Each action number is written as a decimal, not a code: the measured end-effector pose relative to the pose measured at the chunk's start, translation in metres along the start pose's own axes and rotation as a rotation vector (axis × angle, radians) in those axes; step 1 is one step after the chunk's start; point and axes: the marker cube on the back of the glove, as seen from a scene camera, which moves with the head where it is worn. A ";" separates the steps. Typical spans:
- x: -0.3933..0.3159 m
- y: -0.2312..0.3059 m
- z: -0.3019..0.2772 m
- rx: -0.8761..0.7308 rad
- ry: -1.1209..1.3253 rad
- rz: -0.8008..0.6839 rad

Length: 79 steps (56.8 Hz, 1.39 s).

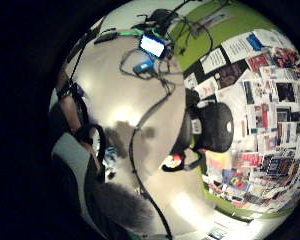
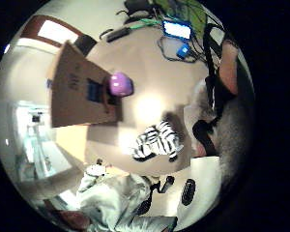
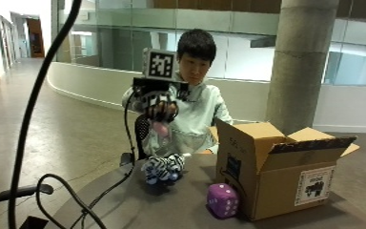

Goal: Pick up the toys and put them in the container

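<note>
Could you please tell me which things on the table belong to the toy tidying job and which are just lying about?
Belonging to the job:
- zebra plush
- purple plush die
- cardboard box, open
- gloved right hand, raised above the table

Just lying about:
- black cables
- small lit screen
- blue device

One zebra toy [image 3: 163, 168], one purple die [image 3: 223, 200], one box [image 3: 278, 167].
</note>
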 end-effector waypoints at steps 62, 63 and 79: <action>-0.235 -0.027 -0.112 0.286 -0.324 -0.326; -0.230 -0.025 -0.111 0.290 -0.319 -0.325; -0.127 0.043 -0.053 0.250 -0.310 -0.235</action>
